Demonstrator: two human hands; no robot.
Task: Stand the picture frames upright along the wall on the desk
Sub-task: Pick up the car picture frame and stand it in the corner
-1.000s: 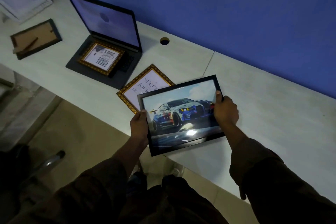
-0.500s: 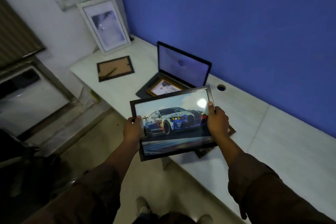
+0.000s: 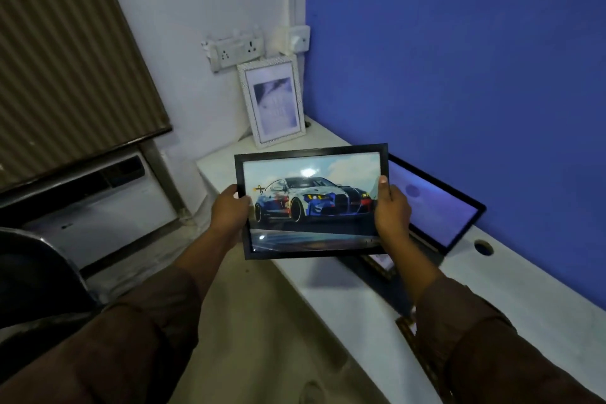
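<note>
Both the left hand (image 3: 229, 211) and right hand (image 3: 392, 208) have fingers clamped on the short sides of the black car frame (image 3: 313, 202), carried above the table (image 3: 492, 298) front edge; next, stand it against the blue wall (image 3: 459, 75).

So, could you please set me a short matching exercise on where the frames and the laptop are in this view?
Things:
1. car picture frame
2. white frame
3. laptop
4. gold-edged frame

Places or states:
A. leaning upright against the white wall at the desk's far end
B. open on the desk beside the blue wall
C. held above the desk's edge by the left hand and right hand
D. lying flat, mostly hidden behind the held frame

Pairs: 1-C, 2-A, 3-B, 4-D
</note>
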